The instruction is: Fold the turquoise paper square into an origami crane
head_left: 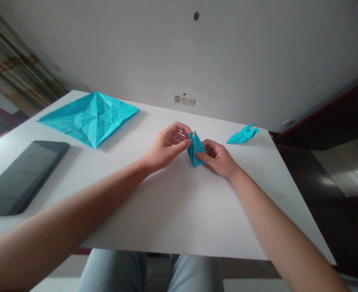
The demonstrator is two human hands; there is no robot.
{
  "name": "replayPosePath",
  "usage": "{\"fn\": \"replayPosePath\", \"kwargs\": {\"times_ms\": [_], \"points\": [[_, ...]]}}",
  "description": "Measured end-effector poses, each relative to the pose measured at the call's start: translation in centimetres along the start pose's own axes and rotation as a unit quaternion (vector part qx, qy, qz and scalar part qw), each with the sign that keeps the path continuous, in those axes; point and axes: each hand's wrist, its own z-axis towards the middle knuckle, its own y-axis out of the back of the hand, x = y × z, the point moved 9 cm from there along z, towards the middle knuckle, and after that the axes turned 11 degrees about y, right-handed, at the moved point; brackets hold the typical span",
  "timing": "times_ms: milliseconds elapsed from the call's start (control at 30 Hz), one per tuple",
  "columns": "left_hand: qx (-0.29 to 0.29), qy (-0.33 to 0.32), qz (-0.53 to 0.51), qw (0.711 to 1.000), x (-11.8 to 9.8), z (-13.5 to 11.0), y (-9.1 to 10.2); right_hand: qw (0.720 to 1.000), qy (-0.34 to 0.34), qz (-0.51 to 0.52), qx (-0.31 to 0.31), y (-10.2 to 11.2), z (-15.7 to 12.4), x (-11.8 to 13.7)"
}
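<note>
Between my hands is a piece of folded blue origami paper [196, 151], held upright just above the white table, its layers forming pointed tips at the top. My left hand [171, 142] pinches its upper left edge between thumb and fingers. On the other side, my right hand [217, 157] grips it with the thumb on the front face and the fingers behind, where they are partly hidden. A finished-looking blue paper crane [243, 134] sits to the right of my right hand, apart from it.
An unfolded, creased blue paper sheet [90, 117] lies at the table's back left. In front of it is a dark tablet [26, 176]. The white table [179, 215] ends at a wall with power sockets [184, 100]. A curtain [17, 56] hangs at the left.
</note>
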Motion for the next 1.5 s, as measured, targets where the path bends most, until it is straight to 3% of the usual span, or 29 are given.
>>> {"fn": "replayPosePath", "kwargs": {"times_ms": [800,933,1167,1333,1500], "points": [[-0.035,0.036,0.074,0.996,0.8,-0.1,0.7,0.999,0.016,0.017,-0.048,0.4,0.3,0.8],[-0.065,0.021,0.044,0.997,0.1,-0.3,1.0,0.999,0.030,0.020,-0.031,0.0,0.4,1.5],[-0.049,0.032,0.052,0.997,0.3,-0.2,0.8,0.998,0.016,-0.055,0.009,-0.2,-0.1,0.5],[-0.103,0.035,0.127,0.986,0.3,-0.6,1.9,0.999,0.025,-0.025,-0.031,0.6,0.1,0.0],[0.046,0.125,0.165,0.977,1.5,-0.8,-0.8,0.995,0.049,0.007,-0.083,1.2,0.4,0.5]]}}
